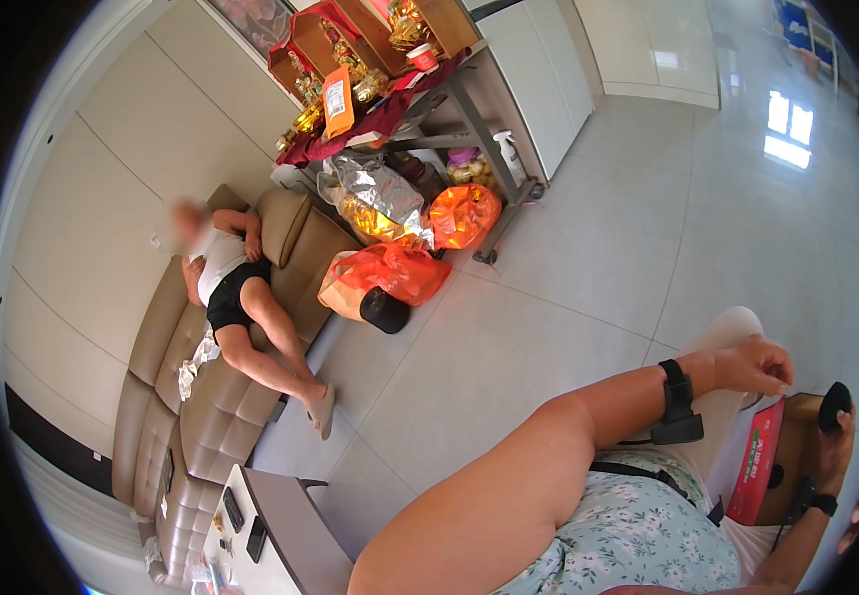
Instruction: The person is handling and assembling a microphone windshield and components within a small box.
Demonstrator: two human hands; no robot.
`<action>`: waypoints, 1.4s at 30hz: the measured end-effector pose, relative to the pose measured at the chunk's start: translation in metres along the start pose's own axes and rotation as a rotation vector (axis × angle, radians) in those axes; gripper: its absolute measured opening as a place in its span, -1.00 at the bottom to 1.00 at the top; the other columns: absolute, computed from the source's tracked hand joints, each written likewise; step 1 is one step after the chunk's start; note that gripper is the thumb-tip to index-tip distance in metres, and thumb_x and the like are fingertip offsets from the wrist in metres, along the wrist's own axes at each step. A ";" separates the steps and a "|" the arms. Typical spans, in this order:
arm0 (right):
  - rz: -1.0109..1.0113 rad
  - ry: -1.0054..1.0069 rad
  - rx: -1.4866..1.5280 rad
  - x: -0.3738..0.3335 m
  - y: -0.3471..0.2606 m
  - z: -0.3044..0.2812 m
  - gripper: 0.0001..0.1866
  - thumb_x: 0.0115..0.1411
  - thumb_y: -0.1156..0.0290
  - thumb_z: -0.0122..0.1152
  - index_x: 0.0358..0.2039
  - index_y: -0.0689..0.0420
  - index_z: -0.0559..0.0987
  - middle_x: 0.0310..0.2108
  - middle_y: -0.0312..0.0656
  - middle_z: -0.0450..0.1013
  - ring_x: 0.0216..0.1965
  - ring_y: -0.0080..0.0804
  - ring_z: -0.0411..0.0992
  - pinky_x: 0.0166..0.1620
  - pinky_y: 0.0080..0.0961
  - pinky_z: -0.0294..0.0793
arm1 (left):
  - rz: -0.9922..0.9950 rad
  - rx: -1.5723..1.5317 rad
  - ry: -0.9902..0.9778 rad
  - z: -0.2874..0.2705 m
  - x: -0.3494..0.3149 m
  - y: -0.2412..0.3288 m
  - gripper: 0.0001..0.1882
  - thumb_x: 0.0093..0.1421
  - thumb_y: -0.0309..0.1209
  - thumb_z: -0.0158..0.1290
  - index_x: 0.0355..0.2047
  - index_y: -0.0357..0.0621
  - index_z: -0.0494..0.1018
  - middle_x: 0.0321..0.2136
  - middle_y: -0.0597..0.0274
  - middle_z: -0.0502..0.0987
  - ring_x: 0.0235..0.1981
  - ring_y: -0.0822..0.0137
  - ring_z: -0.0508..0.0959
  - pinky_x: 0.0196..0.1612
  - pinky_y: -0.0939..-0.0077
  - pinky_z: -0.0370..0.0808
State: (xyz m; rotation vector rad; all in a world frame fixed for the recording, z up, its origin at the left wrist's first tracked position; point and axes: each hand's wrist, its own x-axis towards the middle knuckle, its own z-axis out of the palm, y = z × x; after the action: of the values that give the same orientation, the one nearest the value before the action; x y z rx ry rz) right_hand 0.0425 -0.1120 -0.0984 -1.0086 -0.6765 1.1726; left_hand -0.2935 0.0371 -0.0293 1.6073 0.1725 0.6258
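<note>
My left arm reaches across a floral garment, and my left hand is closed with its fingers curled together. Whatever it may pinch is too small to make out. Beyond and below it, my right hand grips a black rounded object whose exact kind I cannot tell. Between and under the hands stands an open cardboard box with a red printed panel. A small dark spot shows on its inside. Black bands with devices circle both wrists.
A person reclines on a brown tufted sofa at left. A low white table holds a remote and a phone. Orange bags and a dark cap lie beside a wheeled stand bearing golden figures.
</note>
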 end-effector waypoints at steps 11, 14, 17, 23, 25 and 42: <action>0.044 0.005 -0.041 0.005 0.006 -0.020 -0.33 0.13 0.21 0.19 0.25 0.09 0.31 0.11 -0.24 0.37 0.09 -0.43 0.36 0.13 -0.44 0.32 | 0.017 0.010 0.002 0.000 0.003 -0.006 -0.83 0.05 -0.45 0.25 -0.34 -0.25 0.58 -0.40 0.28 0.54 -0.37 0.50 0.53 -0.29 0.61 0.50; 0.038 0.012 -0.044 0.007 0.006 -0.015 -0.32 0.11 0.20 0.20 0.25 0.08 0.31 0.10 -0.25 0.37 0.09 -0.44 0.36 0.12 -0.45 0.32 | 0.013 0.036 0.009 -0.001 0.002 -0.005 -0.83 0.05 -0.45 0.25 -0.34 -0.24 0.58 -0.40 0.27 0.54 -0.37 0.50 0.53 -0.28 0.61 0.50; 0.043 0.026 -0.045 0.006 0.006 -0.013 -0.31 0.10 0.19 0.20 0.25 0.07 0.31 0.10 -0.25 0.38 0.09 -0.45 0.36 0.12 -0.46 0.32 | 0.007 0.039 0.010 -0.001 0.001 -0.004 -0.83 0.05 -0.46 0.25 -0.34 -0.24 0.58 -0.40 0.27 0.55 -0.37 0.49 0.54 -0.28 0.61 0.49; 0.041 0.034 -0.044 0.006 0.006 -0.012 -0.31 0.09 0.18 0.20 0.24 0.07 0.32 0.09 -0.26 0.38 0.09 -0.46 0.35 0.12 -0.46 0.32 | 0.010 0.049 0.007 -0.002 0.001 -0.004 -0.83 0.05 -0.46 0.24 -0.33 -0.24 0.58 -0.40 0.27 0.55 -0.36 0.49 0.54 -0.27 0.61 0.50; 0.044 0.022 -0.046 0.007 0.006 -0.017 -0.31 0.09 0.18 0.21 0.24 0.07 0.32 0.10 -0.25 0.37 0.09 -0.45 0.35 0.12 -0.44 0.33 | 0.006 0.030 -0.001 -0.002 0.001 -0.002 -0.83 0.06 -0.46 0.24 -0.33 -0.24 0.58 -0.39 0.27 0.55 -0.36 0.50 0.54 -0.27 0.61 0.50; 0.010 0.020 -0.049 0.006 0.012 -0.014 -0.30 0.12 0.23 0.17 0.28 0.12 0.25 0.10 -0.19 0.34 0.08 -0.38 0.36 0.11 -0.41 0.37 | -0.009 0.027 0.006 0.002 -0.002 0.009 -0.84 0.07 -0.45 0.24 -0.34 -0.22 0.58 -0.40 0.28 0.53 -0.37 0.49 0.53 -0.28 0.59 0.48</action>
State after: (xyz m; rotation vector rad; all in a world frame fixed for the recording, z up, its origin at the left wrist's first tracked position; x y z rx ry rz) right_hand 0.0515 -0.1093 -0.1161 -1.0649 -0.6876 1.1582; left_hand -0.2968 0.0333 -0.0217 1.6299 0.1931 0.6236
